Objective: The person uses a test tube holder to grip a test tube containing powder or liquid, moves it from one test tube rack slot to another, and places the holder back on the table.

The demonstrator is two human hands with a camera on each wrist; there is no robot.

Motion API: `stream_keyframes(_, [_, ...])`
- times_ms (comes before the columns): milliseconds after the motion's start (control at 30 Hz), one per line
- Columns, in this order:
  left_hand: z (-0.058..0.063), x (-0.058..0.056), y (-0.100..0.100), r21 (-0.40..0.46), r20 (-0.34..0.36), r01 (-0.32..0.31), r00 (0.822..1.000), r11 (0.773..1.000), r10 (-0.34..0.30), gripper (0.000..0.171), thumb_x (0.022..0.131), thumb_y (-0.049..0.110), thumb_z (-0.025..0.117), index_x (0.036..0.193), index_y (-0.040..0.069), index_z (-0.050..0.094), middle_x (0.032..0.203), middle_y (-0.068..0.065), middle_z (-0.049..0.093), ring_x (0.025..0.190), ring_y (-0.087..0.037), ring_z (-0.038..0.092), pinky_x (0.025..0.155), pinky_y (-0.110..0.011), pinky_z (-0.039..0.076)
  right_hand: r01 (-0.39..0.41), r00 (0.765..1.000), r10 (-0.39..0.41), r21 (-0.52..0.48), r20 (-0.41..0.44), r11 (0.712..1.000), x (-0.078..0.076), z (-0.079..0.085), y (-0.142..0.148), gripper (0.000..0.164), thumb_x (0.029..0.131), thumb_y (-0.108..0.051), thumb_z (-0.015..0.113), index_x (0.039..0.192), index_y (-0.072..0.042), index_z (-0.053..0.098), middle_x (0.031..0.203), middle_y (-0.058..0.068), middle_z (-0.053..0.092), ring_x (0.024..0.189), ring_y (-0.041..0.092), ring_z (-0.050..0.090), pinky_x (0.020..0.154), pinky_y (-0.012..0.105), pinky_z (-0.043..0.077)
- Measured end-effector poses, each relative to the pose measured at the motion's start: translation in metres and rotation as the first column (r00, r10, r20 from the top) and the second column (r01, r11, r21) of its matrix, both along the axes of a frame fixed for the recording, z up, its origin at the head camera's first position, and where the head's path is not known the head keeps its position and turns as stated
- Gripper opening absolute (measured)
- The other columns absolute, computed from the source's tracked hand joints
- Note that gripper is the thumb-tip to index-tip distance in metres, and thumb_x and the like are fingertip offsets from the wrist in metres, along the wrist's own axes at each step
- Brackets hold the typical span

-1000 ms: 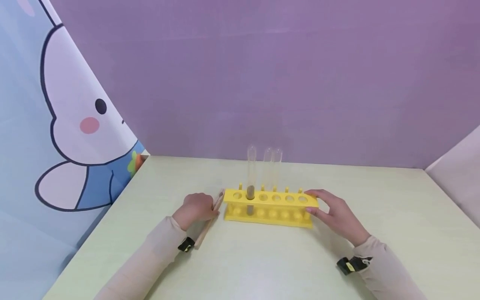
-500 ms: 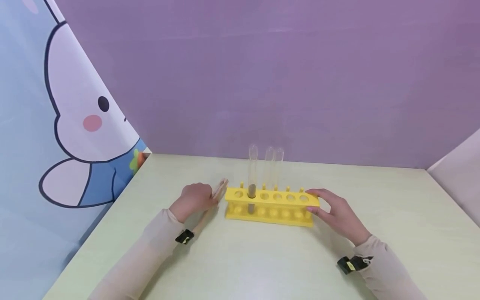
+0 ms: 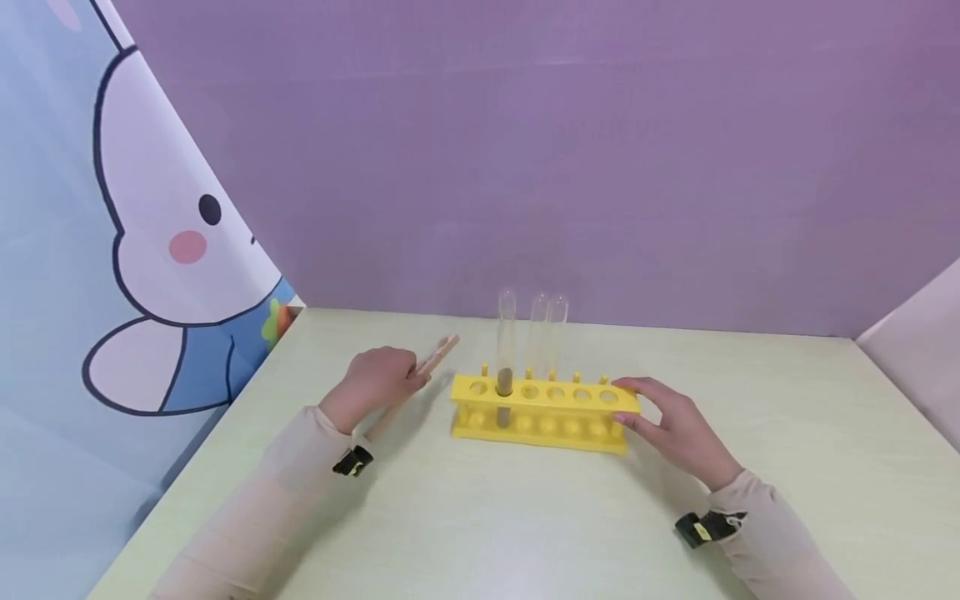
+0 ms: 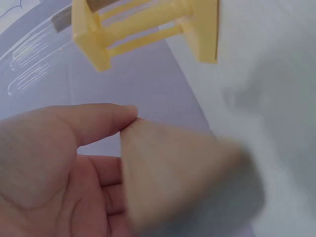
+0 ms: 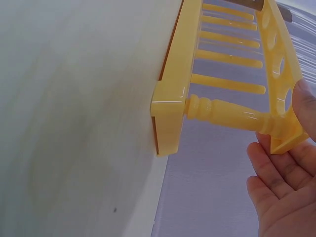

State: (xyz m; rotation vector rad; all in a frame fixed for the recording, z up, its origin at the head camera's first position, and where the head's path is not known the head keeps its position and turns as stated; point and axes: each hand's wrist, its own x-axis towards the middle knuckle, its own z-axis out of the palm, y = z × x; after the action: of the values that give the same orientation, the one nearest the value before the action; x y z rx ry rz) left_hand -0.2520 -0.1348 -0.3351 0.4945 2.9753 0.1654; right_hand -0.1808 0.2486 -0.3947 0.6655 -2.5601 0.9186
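My left hand (image 3: 378, 379) grips a long wooden test tube clamp (image 3: 437, 354), left of the yellow test tube rack (image 3: 540, 442). In the left wrist view the thumb presses on the wooden clamp (image 4: 168, 168), whose near end looms blurred. My right hand (image 3: 671, 425) holds the rack's right end, thumb and fingers at its top plate (image 5: 276, 54). A short grey-brown cylinder (image 3: 505, 382) stands upright in the second hole from the left. Behind the top plate rise three clear glass test tubes (image 3: 507, 325), rounded ends up, over the rear pegs.
The rack stands on a pale table (image 3: 525, 517). Behind it hangs a purple backdrop (image 3: 562, 167), and a blue cloth with a cartoon figure (image 3: 165, 283) covers the left side. Each wrist wears a black strap (image 3: 352, 460).
My left hand has lifted the wooden clamp and moved up and left, away from the rack. The right hand and rack have stayed in place.
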Motion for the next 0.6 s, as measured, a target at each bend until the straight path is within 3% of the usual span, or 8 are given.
stream_keyframes(233, [0.009, 0.0, -0.001, 0.01, -0.142, 0.055, 0.989, 0.998, -0.053, 0.027, 0.094, 0.031, 0.058, 0.081, 0.008, 0.054, 0.062, -0.002, 0.048, 0.052, -0.016, 0.045, 0.048, -0.03, 0.036, -0.005, 1.0, 0.005, 0.0, -0.004, 1.0, -0.001, 0.001, 0.0, 0.045, 0.078, -0.005, 0.074, 0.12, -0.002, 0.059, 0.117, 0.011, 0.063, 0.11, 0.032, 0.057, 0.089, 0.045, 0.043])
stream_keyframes(600, [0.028, 0.001, -0.003, 0.031, -0.319, 0.159, 0.937, 0.987, -0.14, 0.02, 0.098, 0.018, 0.05, 0.093, -0.001, 0.046, 0.066, -0.006, 0.045, 0.051, -0.019, 0.043, 0.046, -0.033, 0.038, 0.008, 1.0, -0.008, 0.003, -0.007, 1.0, -0.001, -0.001, 0.001, 0.045, 0.077, -0.006, 0.075, 0.119, -0.003, 0.059, 0.116, 0.011, 0.064, 0.109, 0.032, 0.058, 0.089, 0.045, 0.043])
